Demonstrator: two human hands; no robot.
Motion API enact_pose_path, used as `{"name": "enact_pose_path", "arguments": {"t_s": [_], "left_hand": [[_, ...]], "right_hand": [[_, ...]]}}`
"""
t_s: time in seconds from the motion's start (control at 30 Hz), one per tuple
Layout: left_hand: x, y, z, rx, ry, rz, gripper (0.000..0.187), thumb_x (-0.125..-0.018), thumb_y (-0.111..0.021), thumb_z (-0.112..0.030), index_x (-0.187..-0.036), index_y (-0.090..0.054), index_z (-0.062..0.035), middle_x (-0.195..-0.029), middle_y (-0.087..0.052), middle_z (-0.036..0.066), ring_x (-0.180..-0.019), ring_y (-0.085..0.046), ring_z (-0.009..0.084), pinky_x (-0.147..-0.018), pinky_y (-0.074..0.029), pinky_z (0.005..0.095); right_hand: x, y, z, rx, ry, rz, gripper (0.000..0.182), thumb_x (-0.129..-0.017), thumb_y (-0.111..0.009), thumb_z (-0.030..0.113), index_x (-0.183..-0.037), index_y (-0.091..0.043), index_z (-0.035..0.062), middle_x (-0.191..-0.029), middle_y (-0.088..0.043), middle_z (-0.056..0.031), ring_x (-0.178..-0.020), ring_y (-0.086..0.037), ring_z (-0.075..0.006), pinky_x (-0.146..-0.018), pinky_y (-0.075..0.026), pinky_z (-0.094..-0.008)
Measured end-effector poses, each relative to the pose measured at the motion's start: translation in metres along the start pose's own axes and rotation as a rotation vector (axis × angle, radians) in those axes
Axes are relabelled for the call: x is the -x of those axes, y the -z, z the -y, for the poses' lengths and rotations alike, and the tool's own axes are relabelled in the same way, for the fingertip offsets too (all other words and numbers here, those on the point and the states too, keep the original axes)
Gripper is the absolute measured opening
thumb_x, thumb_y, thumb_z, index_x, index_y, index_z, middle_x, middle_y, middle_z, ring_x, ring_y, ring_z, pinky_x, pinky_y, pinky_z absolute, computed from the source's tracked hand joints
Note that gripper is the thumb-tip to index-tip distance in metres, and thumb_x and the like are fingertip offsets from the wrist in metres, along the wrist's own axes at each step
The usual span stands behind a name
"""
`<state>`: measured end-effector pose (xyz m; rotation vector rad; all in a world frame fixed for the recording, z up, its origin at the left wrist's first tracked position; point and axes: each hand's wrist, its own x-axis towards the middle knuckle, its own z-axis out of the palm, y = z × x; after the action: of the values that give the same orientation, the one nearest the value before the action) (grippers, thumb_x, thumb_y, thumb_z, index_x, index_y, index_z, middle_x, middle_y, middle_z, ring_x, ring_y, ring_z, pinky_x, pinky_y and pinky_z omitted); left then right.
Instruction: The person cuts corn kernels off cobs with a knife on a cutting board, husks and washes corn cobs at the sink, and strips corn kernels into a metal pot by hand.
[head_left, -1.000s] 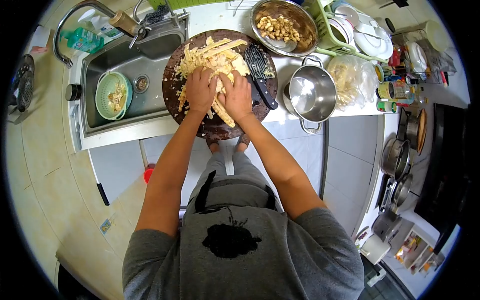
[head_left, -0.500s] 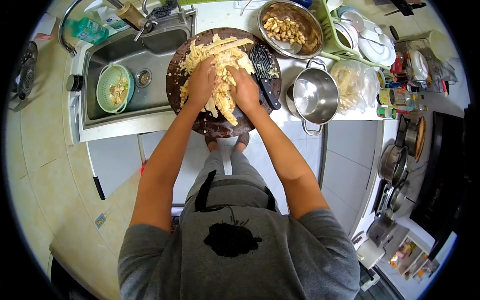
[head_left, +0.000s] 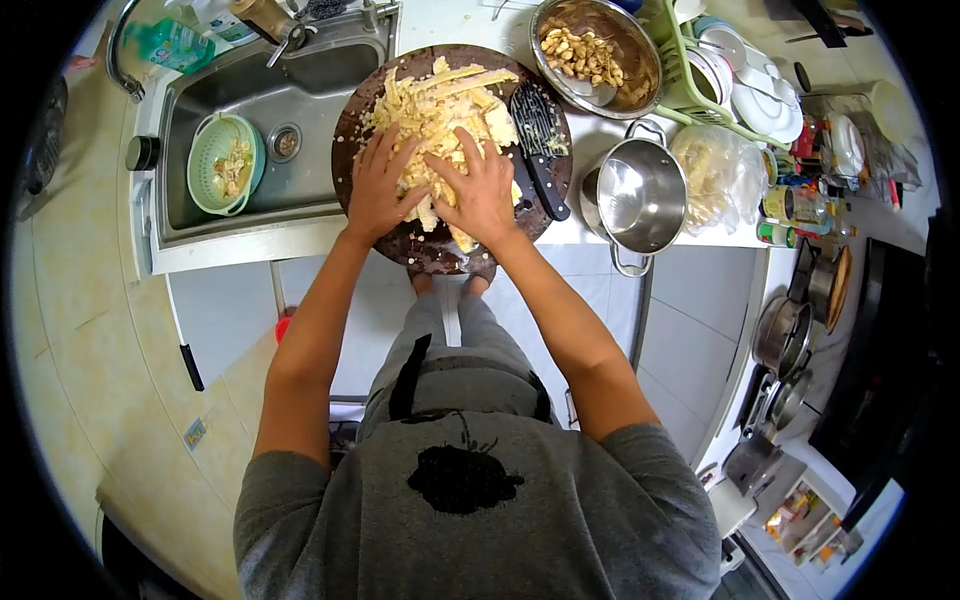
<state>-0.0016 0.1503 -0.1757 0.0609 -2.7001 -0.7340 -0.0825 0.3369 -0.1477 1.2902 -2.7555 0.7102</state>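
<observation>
A heap of pale yellow food strips and crumbs (head_left: pixel 450 105) lies on a round dark brown board (head_left: pixel 355 120). My left hand (head_left: pixel 380 190) rests on the heap's left side, fingers spread. On its right side lies my right hand (head_left: pixel 478 190), fingers also apart, thumb pointing toward the left hand. Neither hand is closed around anything. Just right of the heap, a cleaver with a black handle (head_left: pixel 548 185) lies on the board, its dark blade dotted with food bits.
Left of the board is a sink (head_left: pixel 290 190) holding a green colander (head_left: pixel 208 165). To the right stand a metal pot (head_left: pixel 640 195), a metal bowl (head_left: pixel 645 75) with brown pieces, a plastic bag (head_left: pixel 715 180) and a green dish rack (head_left: pixel 680 85).
Both hands have opened and spread out flat over the heap; the left has shifted a little left. The whole view has shifted slightly.
</observation>
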Motion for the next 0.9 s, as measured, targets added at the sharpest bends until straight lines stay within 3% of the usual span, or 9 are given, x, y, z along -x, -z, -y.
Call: {"name": "enact_pose_path", "arguments": {"t_s": [0.03, 0.17, 0.23, 0.33, 0.43, 0.57, 0.73, 0.87, 0.9], "left_hand": [[-0.003, -0.004, -0.004, 0.005, 0.015, -0.014, 0.066, -0.083, -0.067, -0.042, -0.141, -0.047, -0.0171, -0.151, -0.033, 0.013, -0.135, -0.033, 0.0389, -0.109, -0.026, 0.0539], [-0.010, -0.021, -0.019, -0.039, 0.109, -0.107, 0.053, -0.084, -0.067, -0.033, -0.131, -0.053, -0.0132, -0.139, -0.044, 0.013, -0.123, -0.041, 0.0383, -0.101, -0.035, 0.0500], [-0.015, -0.023, -0.025, -0.027, 0.116, -0.206, 0.038, -0.084, -0.067, -0.027, -0.118, -0.058, -0.0104, -0.121, -0.053, 0.013, -0.108, -0.049, 0.0367, -0.090, -0.043, 0.0458], [-0.015, -0.026, -0.024, -0.050, 0.186, -0.141, 0.033, -0.087, -0.065, -0.024, -0.116, -0.059, -0.0106, -0.119, -0.054, 0.013, -0.107, -0.052, 0.0341, -0.087, -0.046, 0.0423], [-0.021, -0.032, -0.020, -0.138, 0.183, -0.217, 0.019, -0.088, -0.064, -0.024, -0.100, -0.060, -0.0105, -0.108, -0.059, 0.011, -0.090, -0.059, 0.0324, -0.072, -0.050, 0.0407], [-0.029, -0.036, -0.012, -0.134, 0.246, -0.216, 0.015, -0.089, -0.063, -0.023, -0.095, -0.058, -0.0095, -0.096, -0.062, 0.010, -0.077, -0.061, 0.0337, -0.064, -0.049, 0.0416], [-0.027, -0.037, -0.007, 0.048, 0.375, -0.301, 0.010, -0.087, -0.060, -0.014, -0.096, -0.058, -0.0099, -0.095, -0.061, 0.011, -0.080, -0.062, 0.0347, -0.069, -0.050, 0.0440], [-0.015, -0.024, -0.006, 0.290, 0.318, -0.292, 0.022, -0.087, -0.058, -0.010, -0.109, -0.058, -0.0074, -0.106, -0.059, 0.015, -0.096, -0.058, 0.0355, -0.083, -0.047, 0.0412], [-0.010, -0.018, -0.005, 0.353, 0.287, -0.193, 0.038, -0.085, -0.060, -0.014, -0.123, -0.056, -0.0077, -0.127, -0.052, 0.019, -0.119, -0.049, 0.0349, -0.099, -0.040, 0.0423]], "right_hand": [[-0.005, -0.004, -0.001, 0.004, 0.032, -0.115, 0.053, -0.067, -0.071, 0.027, -0.120, -0.063, 0.0299, -0.142, -0.040, -0.0110, -0.116, -0.041, -0.0355, -0.094, -0.034, -0.0509], [-0.015, -0.010, -0.005, 0.023, 0.044, -0.115, 0.043, -0.067, -0.072, 0.026, -0.110, -0.065, 0.0258, -0.124, -0.051, -0.0079, -0.099, -0.048, -0.0307, -0.085, -0.039, -0.0474], [-0.019, -0.015, -0.009, 0.031, 0.052, -0.095, 0.043, -0.067, -0.072, 0.025, -0.109, -0.065, 0.0243, -0.121, -0.052, -0.0076, -0.096, -0.050, -0.0294, -0.081, -0.043, -0.0446], [-0.028, -0.014, -0.012, 0.069, 0.114, -0.126, 0.039, -0.066, -0.074, 0.023, -0.104, -0.065, 0.0210, -0.108, -0.055, -0.0071, -0.083, -0.057, -0.0267, -0.069, -0.051, -0.0388], [-0.035, -0.016, -0.019, 0.061, 0.152, -0.137, 0.038, -0.066, -0.075, 0.022, -0.102, -0.065, 0.0192, -0.097, -0.055, -0.0080, -0.074, -0.061, -0.0271, -0.064, -0.054, -0.0379], [-0.038, -0.015, -0.018, 0.009, 0.072, -0.061, 0.036, -0.067, -0.076, 0.019, -0.102, -0.065, 0.0174, -0.097, -0.057, -0.0098, -0.075, -0.064, -0.0295, -0.065, -0.054, -0.0406], [-0.037, -0.004, -0.018, -0.188, 0.009, -0.082, 0.040, -0.072, -0.074, 0.014, -0.111, -0.066, 0.0179, -0.093, -0.059, -0.0113, -0.075, -0.064, -0.0325, -0.066, -0.054, -0.0420], [-0.018, 0.004, -0.021, -0.342, 0.005, -0.084, 0.051, -0.077, -0.068, 0.009, -0.126, -0.062, 0.0188, -0.124, -0.053, -0.0220, -0.106, -0.059, -0.0393, -0.089, -0.050, -0.0391], [-0.012, 0.007, -0.019, -0.503, -0.059, -0.002, 0.061, -0.073, -0.068, 0.012, -0.132, -0.058, 0.0205, -0.139, -0.041, -0.0239, -0.126, -0.044, -0.0399, -0.103, -0.039, -0.0442]]}}
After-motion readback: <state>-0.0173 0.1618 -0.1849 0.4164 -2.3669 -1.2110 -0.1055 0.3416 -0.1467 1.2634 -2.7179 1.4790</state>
